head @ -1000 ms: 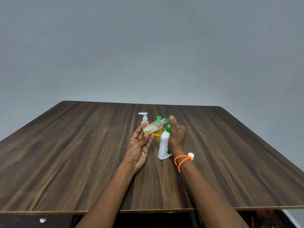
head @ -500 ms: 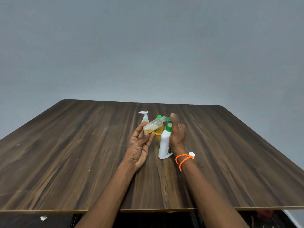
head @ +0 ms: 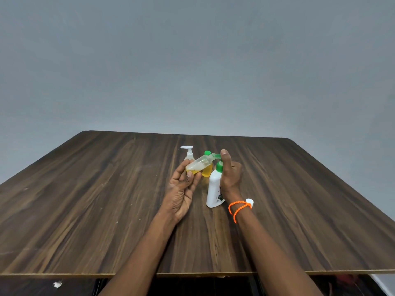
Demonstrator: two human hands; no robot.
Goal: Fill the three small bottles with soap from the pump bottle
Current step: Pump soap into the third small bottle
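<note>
Near table [head: 89, 221] edge: both forearms reach in, orange bracelet [head: 238, 209] on right wrist. White cap [head: 249, 202] lies on table just beside that wrist. Left hand [head: 181, 190] palm up, fingers curled round a tilted clear bottle [head: 197, 165], part filled with yellow soap, neck pointing up-right to the green nozzle. Pump bottle [head: 213, 192], white with green pump, stands upright on table between the hands. Right hand [head: 229, 174] wraps its upper part from the right, thumb up on the pump head. Behind: yellow bottle [head: 207, 170] with green cap, upright, partly hidden by clear bottle. Farthest: small white-pump bottle [head: 189, 153], upright, just left of it.
</note>
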